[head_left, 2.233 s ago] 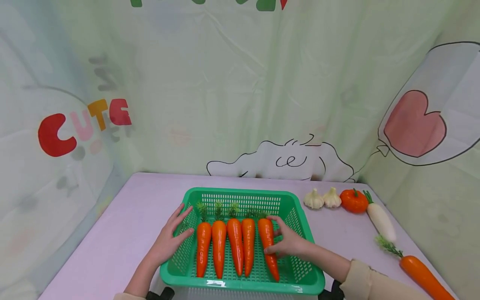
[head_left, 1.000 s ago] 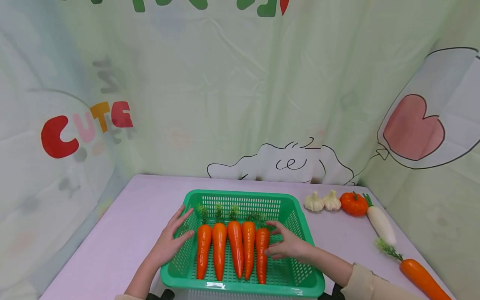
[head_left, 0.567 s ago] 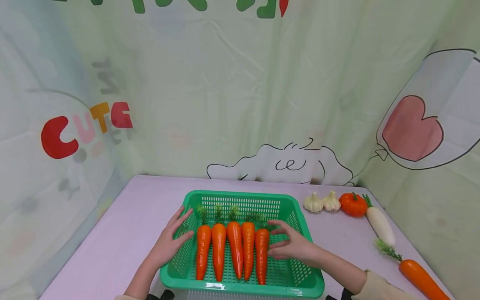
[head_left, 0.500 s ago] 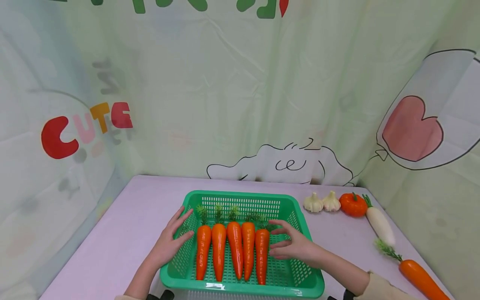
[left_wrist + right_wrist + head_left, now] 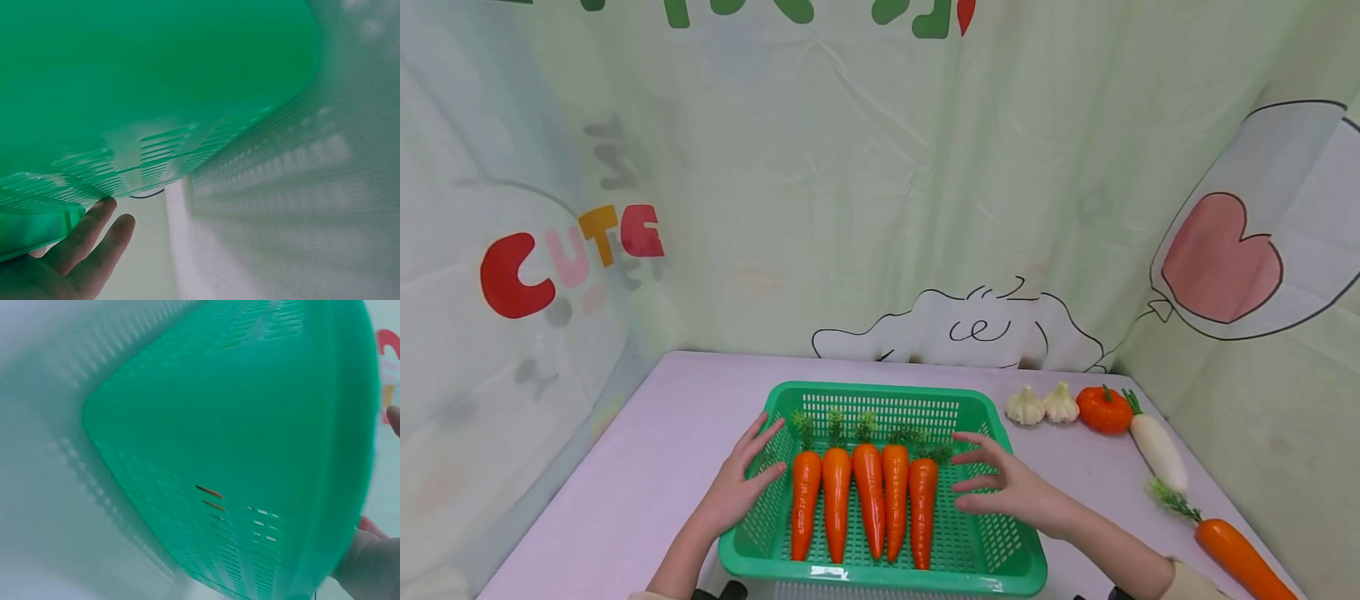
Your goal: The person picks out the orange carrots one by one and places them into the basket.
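Note:
Several orange carrots with green tops lie side by side in a green plastic basket (image 5: 880, 575); the rightmost carrot (image 5: 922, 512) sits slightly lower than its neighbour (image 5: 895, 500). My left hand (image 5: 739, 483) is at the basket's left rim, fingers spread and thumb pointing inward, holding nothing. In the left wrist view, fingers (image 5: 94, 250) show beside the slotted basket wall (image 5: 165, 153). Over the basket's right part hovers my right hand (image 5: 1011, 487), fingers apart and loosely bent, a gap between them and the rightmost carrot. The right wrist view shows mostly the basket's outside (image 5: 237, 425), with that hand partly hidden behind it.
Right of the basket, two garlic bulbs (image 5: 1025, 406), an orange-red pumpkin-like vegetable (image 5: 1104, 409), a white radish (image 5: 1157, 450) and another carrot (image 5: 1240, 554) lie along the edge of the pale table (image 5: 647, 467). A printed curtain (image 5: 737, 208) hangs behind and at both sides.
My right hand held the rightmost carrot, set it straighter beside the others and let go. It has since drawn back to the right with fingers spreading. The left hand has stayed put.

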A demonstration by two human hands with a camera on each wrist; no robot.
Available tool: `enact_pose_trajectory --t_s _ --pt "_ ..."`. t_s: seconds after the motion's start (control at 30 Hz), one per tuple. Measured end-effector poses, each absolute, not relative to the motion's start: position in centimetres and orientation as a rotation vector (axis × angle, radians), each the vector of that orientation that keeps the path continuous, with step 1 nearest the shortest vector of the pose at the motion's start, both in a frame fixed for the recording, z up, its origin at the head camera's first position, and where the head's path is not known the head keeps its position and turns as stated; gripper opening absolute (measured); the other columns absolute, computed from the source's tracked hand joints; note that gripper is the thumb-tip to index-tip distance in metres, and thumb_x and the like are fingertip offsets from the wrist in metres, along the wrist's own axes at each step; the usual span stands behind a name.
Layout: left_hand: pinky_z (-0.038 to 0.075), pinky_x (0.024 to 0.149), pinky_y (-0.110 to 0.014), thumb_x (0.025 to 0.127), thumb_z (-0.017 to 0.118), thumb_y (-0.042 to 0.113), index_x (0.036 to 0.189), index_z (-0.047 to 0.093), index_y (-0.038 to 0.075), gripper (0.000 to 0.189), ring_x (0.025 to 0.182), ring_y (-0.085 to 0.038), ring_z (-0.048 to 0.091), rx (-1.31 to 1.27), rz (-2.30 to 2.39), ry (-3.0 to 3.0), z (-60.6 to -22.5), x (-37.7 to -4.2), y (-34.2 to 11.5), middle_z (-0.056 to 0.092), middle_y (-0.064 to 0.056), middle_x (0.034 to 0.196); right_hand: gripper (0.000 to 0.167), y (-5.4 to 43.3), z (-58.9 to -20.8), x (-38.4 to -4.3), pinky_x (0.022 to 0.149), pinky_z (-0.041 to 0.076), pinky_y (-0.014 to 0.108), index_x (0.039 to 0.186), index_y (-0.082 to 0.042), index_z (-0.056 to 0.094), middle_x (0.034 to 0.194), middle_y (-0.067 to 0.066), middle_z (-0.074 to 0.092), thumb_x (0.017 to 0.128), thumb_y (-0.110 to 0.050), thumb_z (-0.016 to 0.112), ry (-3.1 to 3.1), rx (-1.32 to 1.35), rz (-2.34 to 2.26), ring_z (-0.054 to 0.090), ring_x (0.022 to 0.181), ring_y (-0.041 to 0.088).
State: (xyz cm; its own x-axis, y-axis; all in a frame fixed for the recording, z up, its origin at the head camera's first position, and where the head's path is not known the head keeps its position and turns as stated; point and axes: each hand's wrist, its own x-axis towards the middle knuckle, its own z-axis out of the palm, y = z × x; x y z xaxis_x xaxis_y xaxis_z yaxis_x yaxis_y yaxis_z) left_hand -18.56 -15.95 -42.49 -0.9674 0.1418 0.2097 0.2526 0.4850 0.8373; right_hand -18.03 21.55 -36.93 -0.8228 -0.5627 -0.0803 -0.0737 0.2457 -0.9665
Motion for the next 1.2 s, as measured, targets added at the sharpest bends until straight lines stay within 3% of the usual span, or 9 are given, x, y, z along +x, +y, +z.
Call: enact_pose_trajectory --t_s 0.5,0.8,0.9,1.07,1.2 --pt "0.017 0.095 -0.070 0.089 0.057 0.036 0.142 0.035 0.018 0.061 0.135 -0.039 0.010 -0.333 -1.507 -2.612 -42.9 -18.6 -16.3 0.011 -0.009 0.152 0.070 24.9 -35.2 -17.1 0.078 0.052 0.037 0.142 -0.003 0.018 0.131 0.033 0.034 0.087 -0.008 0.061 2.215 -0.652 -1.628 0.055 0.106 0.032" --pt "0.017 0.095 -0.070 0.089 0.058 0.034 0.142 0.036 0.018 0.060 0.135 -0.039 0.011 -0.333 -1.511 -2.604 -43.0 -18.7 -16.1 0.012 -0.008 0.152 0.063 27.6 -35.7 -16.4 0.078 0.052 0.035 0.142 -0.024 0.027 0.131 0.037 0.030 0.090 -0.004 0.056 2.270 -0.680 -1.625 0.058 0.103 0.021" --pt "0.017 0.094 -0.070 0.089 0.058 0.034 0.142 0.036 0.018 0.059 0.135 -0.039 0.011 -0.338 -1.503 -2.606 -43.1 -18.8 -16.1 0.012 -0.009 0.152 0.061 28.8 -36.0 -16.3 0.076 0.052 0.034 0.139 -0.029 0.029 0.131 0.025 0.039 0.090 -0.005 0.056 2.332 -0.662 -1.607 0.058 0.102 0.016" --pt "0.017 0.094 -0.070 0.089 0.058 0.033 0.142 0.036 0.018 0.059 0.135 -0.039 0.011 -0.338 -1.504 -2.607 -43.2 -18.8 -16.2 0.012 -0.009 0.152 0.061 30.7 -36.3 -16.1 0.075 0.053 0.030 0.136 -0.033 0.031 0.123 -0.016 0.048 0.089 -0.002 0.054 2.392 -0.693 -1.576 0.057 0.101 0.005" --pt "0.017 0.094 -0.070 0.089 0.058 0.033 0.142 0.036 0.018 0.059 0.135 -0.039 0.011 -0.336 -1.500 -2.607 -43.1 -18.8 -16.2 0.012 -0.009 0.152 0.061 32.0 -36.6 -15.9 0.073 0.052 0.028 0.137 -0.031 0.031 0.120 -0.025 0.047 0.089 0.000 0.053 2.427 -0.697 -1.553 0.056 0.100 0.002"
